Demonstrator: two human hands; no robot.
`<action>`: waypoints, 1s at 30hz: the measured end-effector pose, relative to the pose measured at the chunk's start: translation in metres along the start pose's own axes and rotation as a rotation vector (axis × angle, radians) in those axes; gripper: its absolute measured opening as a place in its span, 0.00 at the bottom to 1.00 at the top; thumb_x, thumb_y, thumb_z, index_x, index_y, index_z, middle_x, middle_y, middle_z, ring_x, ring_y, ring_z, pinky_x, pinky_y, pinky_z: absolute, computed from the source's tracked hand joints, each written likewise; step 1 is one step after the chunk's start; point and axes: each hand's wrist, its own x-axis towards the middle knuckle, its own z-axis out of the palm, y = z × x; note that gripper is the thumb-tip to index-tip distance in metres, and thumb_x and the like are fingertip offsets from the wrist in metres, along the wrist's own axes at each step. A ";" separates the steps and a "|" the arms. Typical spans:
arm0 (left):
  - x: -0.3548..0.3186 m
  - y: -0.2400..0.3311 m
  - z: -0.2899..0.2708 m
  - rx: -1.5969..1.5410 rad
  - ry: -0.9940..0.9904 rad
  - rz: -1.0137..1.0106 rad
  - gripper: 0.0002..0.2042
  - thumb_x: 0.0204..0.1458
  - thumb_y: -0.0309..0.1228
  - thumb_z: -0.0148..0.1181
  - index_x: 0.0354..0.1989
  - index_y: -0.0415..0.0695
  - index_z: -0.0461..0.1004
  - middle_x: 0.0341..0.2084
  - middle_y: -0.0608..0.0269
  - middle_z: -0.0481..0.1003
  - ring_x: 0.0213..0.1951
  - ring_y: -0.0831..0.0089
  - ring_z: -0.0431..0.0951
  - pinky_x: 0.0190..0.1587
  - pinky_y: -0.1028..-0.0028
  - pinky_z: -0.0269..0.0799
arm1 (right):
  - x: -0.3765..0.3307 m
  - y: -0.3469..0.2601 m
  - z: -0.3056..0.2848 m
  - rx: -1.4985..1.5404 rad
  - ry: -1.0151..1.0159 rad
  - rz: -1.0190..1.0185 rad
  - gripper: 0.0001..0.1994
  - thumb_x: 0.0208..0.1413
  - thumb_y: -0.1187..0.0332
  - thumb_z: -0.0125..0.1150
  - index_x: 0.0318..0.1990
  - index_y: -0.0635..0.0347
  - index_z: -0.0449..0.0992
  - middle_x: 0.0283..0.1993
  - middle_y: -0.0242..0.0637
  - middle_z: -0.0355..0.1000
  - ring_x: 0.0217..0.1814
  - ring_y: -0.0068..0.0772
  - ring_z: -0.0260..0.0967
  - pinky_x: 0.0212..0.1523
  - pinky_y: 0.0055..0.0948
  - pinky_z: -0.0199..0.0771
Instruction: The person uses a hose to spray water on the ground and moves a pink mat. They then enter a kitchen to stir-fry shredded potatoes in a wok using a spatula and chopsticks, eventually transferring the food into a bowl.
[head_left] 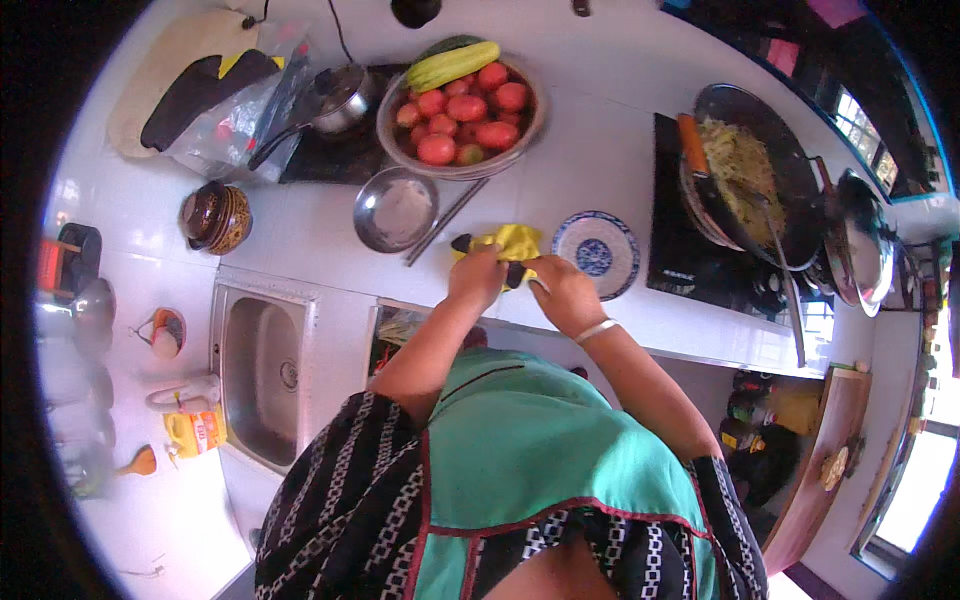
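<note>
At the counter's front edge, a crumpled yellow thing with black patches [516,239], which looks like a cloth, is between my two hands. My left hand [478,276] closes on its left part. The fingers of my right hand [567,295] pinch its right side; a white bangle circles that wrist. Just right of it lies a white plate with a blue pattern [594,252]. Left of my hands stands a metal bowl [396,210] holding some pale stuff, with a pair of chopsticks [446,222] beside it.
Behind is a large basin [395,148] of tomatoes with a yellow-green gourd on top. A wok [788,172] of pale shredded food sits on the black stove at right, its spatula handle [787,290] jutting past the edge. The sink [262,370] is at left, near a brown pot [216,217].
</note>
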 end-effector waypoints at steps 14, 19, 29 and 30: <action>-0.011 -0.201 0.039 0.140 -0.009 -0.250 0.12 0.44 0.28 0.48 0.39 0.40 0.65 0.31 0.46 0.71 0.29 0.52 0.75 0.29 0.57 0.72 | 0.134 0.003 0.209 -0.512 -0.337 -0.236 0.07 0.45 0.70 0.47 0.30 0.59 0.71 0.35 0.38 0.67 0.35 0.38 0.68 0.35 0.34 0.72; -0.031 -0.169 0.014 0.149 -0.149 -0.104 0.12 0.44 0.31 0.52 0.37 0.41 0.67 0.32 0.52 0.69 0.31 0.54 0.74 0.34 0.60 0.72 | 0.112 -0.005 0.198 -0.420 -0.406 -0.435 0.06 0.44 0.68 0.49 0.25 0.55 0.72 0.30 0.35 0.68 0.35 0.37 0.69 0.35 0.36 0.71; -0.063 -0.148 0.018 0.033 -0.241 -0.177 0.10 0.47 0.34 0.50 0.33 0.40 0.68 0.26 0.48 0.74 0.32 0.50 0.74 0.36 0.57 0.67 | 0.076 -0.006 0.162 -0.372 -0.210 -0.531 0.04 0.42 0.68 0.51 0.22 0.55 0.71 0.30 0.35 0.67 0.35 0.38 0.69 0.33 0.36 0.71; -0.060 -0.115 -0.002 0.063 -0.190 -0.100 0.09 0.48 0.33 0.50 0.32 0.41 0.68 0.26 0.48 0.74 0.31 0.50 0.73 0.35 0.56 0.67 | 0.073 0.001 0.147 -0.325 -0.155 -0.478 0.04 0.43 0.68 0.51 0.22 0.56 0.71 0.30 0.36 0.67 0.34 0.39 0.69 0.32 0.37 0.71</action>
